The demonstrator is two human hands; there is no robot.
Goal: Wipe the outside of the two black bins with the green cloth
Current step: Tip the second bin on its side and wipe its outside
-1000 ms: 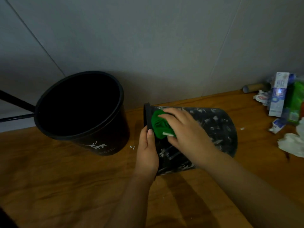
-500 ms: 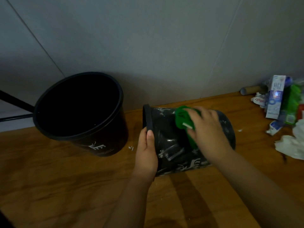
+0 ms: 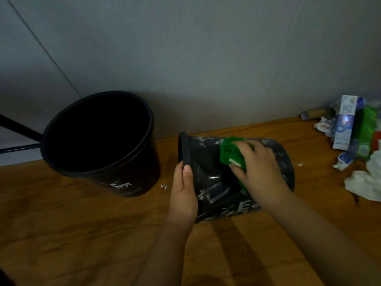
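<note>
on the wooden table (image 3: 86, 234), the tipped black bin (image 3: 214, 182) lies steadied at its rim by the left hand (image 3: 183, 195), while the right hand (image 3: 259, 172), clutching the green cloth (image 3: 231, 153), has swept back toward mid-wall, streaks remaining, the upright bin (image 3: 99, 141) untouched.

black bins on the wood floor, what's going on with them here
A person is wiping a black bin lying on its side, which shows whitish smears. The left hand grips it at the rim, while the right hand presses a green cloth onto its upper wall. The second black bin stands upright beside it, untouched. Assorted litter lies off to the right.
</note>
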